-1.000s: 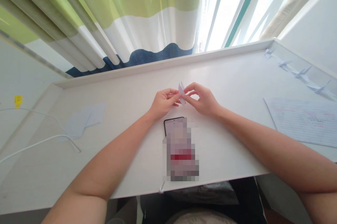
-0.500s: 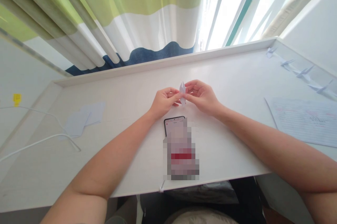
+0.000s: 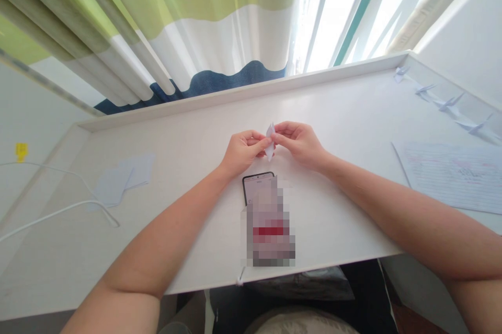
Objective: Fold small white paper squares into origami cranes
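Note:
Both hands meet over the middle of the white desk (image 3: 188, 167). Between them stands a small folded piece of pale paper (image 3: 270, 145), upright and narrow. My left hand (image 3: 242, 152) pinches its left side with thumb and fingers closed. My right hand (image 3: 298, 143) pinches its upper right side, fingers curled. A phone (image 3: 267, 219) lies flat on the desk just below the hands, screen up.
Several pale paper squares (image 3: 120, 182) lie at the left, near a white cable (image 3: 58, 211). A lined, written sheet (image 3: 451, 174) lies at the right. Several small folded paper cranes (image 3: 447, 104) line the right rim. Striped curtains (image 3: 176, 25) hang behind the desk.
My right hand's fingers have closed in on the folded paper and shifted slightly left; the paper stays pinched between both hands. The view has tilted a little.

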A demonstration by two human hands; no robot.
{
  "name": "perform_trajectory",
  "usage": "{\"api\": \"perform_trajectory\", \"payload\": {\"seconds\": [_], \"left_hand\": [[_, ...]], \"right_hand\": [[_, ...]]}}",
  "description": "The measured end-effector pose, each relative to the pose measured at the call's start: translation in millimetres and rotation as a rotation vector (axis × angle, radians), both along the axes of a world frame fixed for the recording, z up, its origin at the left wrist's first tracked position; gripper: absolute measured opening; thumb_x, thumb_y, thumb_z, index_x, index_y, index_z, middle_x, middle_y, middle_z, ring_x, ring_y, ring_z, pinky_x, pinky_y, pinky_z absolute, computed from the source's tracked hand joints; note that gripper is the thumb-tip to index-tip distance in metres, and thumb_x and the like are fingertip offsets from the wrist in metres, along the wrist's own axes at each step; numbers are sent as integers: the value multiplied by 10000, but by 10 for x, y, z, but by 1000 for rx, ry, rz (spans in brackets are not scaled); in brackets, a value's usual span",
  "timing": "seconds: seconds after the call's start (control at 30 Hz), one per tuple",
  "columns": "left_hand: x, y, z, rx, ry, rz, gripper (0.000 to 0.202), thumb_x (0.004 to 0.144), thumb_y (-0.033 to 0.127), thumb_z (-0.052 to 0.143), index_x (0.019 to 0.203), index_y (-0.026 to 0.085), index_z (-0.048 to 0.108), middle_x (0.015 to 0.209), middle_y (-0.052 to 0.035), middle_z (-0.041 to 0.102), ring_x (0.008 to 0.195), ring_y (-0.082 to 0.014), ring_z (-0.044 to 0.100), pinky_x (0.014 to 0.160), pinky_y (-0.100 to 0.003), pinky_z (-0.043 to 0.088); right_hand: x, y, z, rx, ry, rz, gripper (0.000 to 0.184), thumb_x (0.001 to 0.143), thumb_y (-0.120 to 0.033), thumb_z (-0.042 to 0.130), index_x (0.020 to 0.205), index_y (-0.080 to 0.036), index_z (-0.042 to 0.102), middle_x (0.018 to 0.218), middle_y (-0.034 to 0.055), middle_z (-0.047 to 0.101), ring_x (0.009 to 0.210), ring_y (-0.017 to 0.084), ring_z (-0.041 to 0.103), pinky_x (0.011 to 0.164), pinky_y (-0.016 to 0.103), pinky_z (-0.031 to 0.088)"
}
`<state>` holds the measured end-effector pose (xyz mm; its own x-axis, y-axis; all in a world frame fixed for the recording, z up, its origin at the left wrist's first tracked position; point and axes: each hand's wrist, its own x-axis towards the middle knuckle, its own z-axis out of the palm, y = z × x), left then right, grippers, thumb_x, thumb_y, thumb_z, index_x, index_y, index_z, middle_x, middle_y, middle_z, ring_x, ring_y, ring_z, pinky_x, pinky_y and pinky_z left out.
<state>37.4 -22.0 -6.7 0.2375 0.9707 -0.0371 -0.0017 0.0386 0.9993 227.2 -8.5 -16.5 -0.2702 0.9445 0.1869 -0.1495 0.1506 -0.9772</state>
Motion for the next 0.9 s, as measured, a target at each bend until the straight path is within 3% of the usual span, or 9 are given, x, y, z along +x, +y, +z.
{"api": "perform_trajectory", "payload": {"seconds": [0.33, 0.53, 0.73, 0.83, 0.9], "left_hand": [[-21, 18, -8, 13, 19, -86, 505, 790, 619, 886, 895, 149, 734, 861, -106, 826, 779, -191, 764, 730, -307, 548], [-20, 27, -24, 16, 26, -76, 501, 827, 624, 855, 904, 154, 700, 834, -90, 814, 738, -182, 763, 696, -292, 538], [-23, 50, -59, 17, -10, 30, 570, 762, 651, 893, 941, 209, 581, 697, -1, 749, 606, -170, 728, 609, -281, 553], [0, 45, -83, 51, -6, 96, 569, 758, 650, 893, 873, 216, 545, 750, -19, 758, 692, -187, 757, 580, -261, 552], [20, 32, -89, 99, 15, 135, 504, 795, 626, 871, 881, 205, 607, 825, -45, 768, 794, -203, 770, 588, -258, 570]], "right_hand": [[2, -15, 30, 13, -38, -66, 487, 729, -633, 916, 860, -194, 750, 815, 48, 783, 707, 178, 709, 673, 357, 633], [-5, -16, 13, 39, -72, -73, 483, 777, -645, 875, 881, -190, 751, 847, 52, 784, 762, 188, 731, 745, 374, 647], [2, -39, 2, 46, -139, -30, 454, 808, -641, 857, 855, -200, 762, 848, 51, 788, 800, 207, 756, 823, 413, 656], [-3, -50, -12, 88, -165, -24, 391, 866, -592, 823, 914, -207, 782, 898, 60, 807, 848, 224, 771, 868, 441, 648], [-7, -58, -20, 146, -198, -30, 321, 909, -530, 791, 972, -215, 799, 954, 63, 818, 896, 231, 775, 902, 453, 641]]}}
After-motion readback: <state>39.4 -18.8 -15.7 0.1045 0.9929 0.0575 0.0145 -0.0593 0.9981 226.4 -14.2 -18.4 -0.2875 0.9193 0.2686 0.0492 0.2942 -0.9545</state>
